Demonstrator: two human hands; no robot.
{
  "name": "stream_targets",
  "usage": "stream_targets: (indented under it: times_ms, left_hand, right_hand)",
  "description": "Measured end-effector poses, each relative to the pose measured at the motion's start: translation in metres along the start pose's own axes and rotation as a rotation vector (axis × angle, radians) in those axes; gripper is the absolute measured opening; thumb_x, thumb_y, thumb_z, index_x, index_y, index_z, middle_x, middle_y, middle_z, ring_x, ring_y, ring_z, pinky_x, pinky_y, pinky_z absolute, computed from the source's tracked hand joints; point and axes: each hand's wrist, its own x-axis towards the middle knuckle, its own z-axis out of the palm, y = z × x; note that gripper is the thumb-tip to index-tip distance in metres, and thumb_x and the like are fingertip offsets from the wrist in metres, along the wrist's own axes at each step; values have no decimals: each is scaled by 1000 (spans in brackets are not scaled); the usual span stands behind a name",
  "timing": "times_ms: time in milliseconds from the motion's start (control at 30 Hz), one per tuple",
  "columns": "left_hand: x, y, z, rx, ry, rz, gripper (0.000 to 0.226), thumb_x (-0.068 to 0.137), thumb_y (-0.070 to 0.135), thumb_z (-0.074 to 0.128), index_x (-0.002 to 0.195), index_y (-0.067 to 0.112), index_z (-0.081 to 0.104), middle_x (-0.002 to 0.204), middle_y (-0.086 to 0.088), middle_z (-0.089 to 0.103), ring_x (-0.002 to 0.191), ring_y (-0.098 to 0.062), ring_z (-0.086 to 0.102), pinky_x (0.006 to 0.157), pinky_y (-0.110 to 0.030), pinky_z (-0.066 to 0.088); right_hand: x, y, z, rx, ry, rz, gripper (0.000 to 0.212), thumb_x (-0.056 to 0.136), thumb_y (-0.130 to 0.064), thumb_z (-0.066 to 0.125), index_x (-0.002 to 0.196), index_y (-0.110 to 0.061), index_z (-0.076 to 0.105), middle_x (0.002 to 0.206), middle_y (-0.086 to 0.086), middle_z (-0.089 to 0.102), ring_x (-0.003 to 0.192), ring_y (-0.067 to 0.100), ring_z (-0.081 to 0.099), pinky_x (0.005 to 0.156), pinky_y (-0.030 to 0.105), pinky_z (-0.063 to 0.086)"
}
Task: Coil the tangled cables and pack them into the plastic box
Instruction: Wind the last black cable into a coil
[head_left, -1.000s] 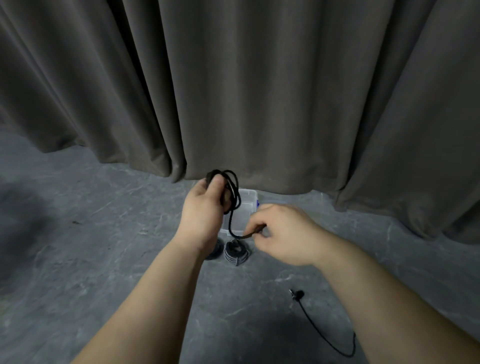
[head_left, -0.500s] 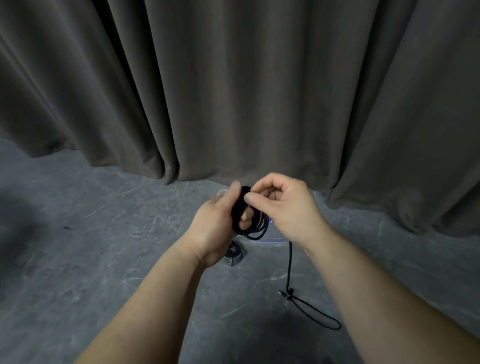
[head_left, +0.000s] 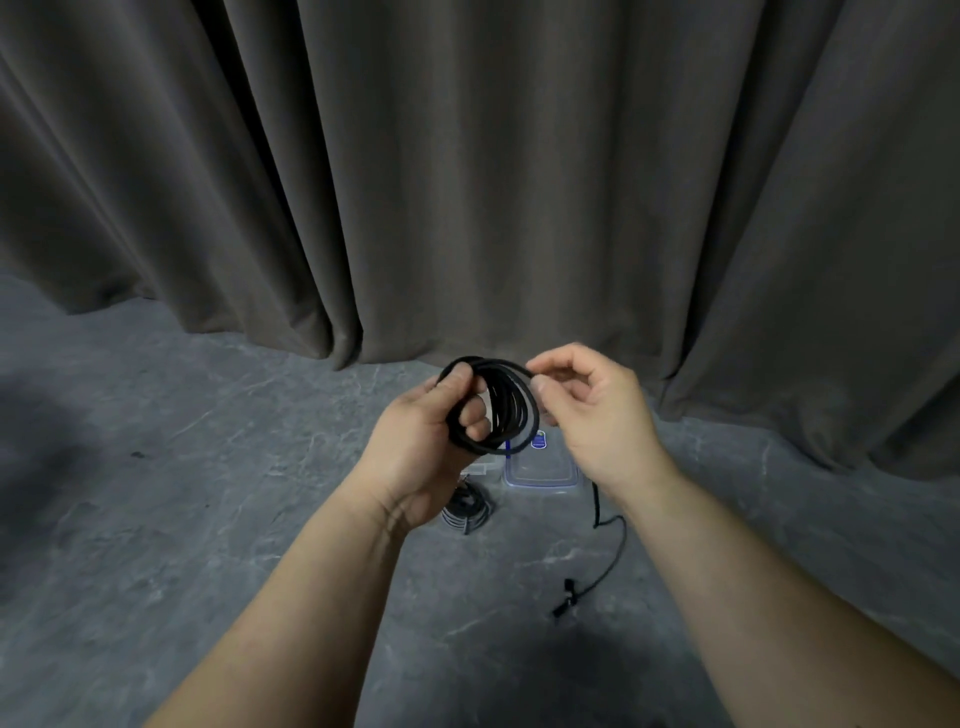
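My left hand (head_left: 421, 441) grips a coil of black cable (head_left: 501, 410) with several loops, thumb on top and fingers through the ring. My right hand (head_left: 592, 410) pinches the coil's upper right strand between thumb and forefinger. The cable's loose tail (head_left: 608, 566) hangs below my right wrist and trails on the floor, ending in a plug. A clear plastic box (head_left: 540, 470) with a blue label stands on the floor below my hands, partly hidden by them. Another coiled cable (head_left: 467, 512), dark with light stripes, lies on the floor left of the box.
A grey stone-patterned floor (head_left: 182, 519) spreads all round. A heavy dark curtain (head_left: 467, 182) hangs across the whole back, its hem touching the floor just behind the box.
The right hand has laid another loop onto the coil and moved to its right side. The loose tail on the floor has grown shorter and been drawn in toward me.
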Motion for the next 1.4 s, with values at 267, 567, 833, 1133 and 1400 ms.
stream_targets:
  times_ms: [267, 567, 833, 1133, 1400]
  left_hand:
    - [6, -1, -1, 72, 196, 140, 25, 102, 22, 42, 78, 16, 45, 52, 5, 34, 49, -8, 32, 63, -25, 34]
    - [-1, 1, 7, -44, 81, 60, 30, 103, 26, 38, 79, 12, 48, 51, 5, 34, 47, -7, 33, 57, -20, 38]
    - [-7, 5, 9, -96, -81, -12, 35, 101, 32, 33, 79, 12, 50, 50, 6, 28, 45, -8, 31, 62, -29, 42]
    - [-4, -11, 21, 244, 78, 136, 44, 102, 41, 33, 74, 11, 50, 44, 8, 28, 43, -8, 24, 45, -19, 25]
    - [-6, -10, 14, 434, 106, 242, 26, 96, 31, 54, 85, 9, 61, 51, 6, 48, 54, -11, 47, 64, -29, 47]
  right_hand:
    - [-13, -4, 6, -172, -193, -138, 46, 85, -56, 42, 130, -58, 32, 132, -26, 43, 92, -1, 57, 90, 26, 47]
    - [-13, 5, 11, -343, -156, -98, 46, 100, -20, 47, 143, -33, 41, 122, -8, 59, 102, 2, 52, 94, 14, 38]
    - [-10, 8, 19, -72, -115, 38, 36, 102, -21, 40, 126, -42, 57, 103, -10, 68, 82, 1, 59, 70, 21, 48]
    - [-15, -4, 34, -187, 133, 71, 40, 101, -45, 29, 74, -25, 50, 69, -6, 60, 71, 14, 58, 68, 33, 46]
    - [-11, -6, 28, -258, 138, -6, 35, 102, -35, 36, 68, -33, 45, 57, -6, 52, 57, 8, 52, 59, 29, 42]
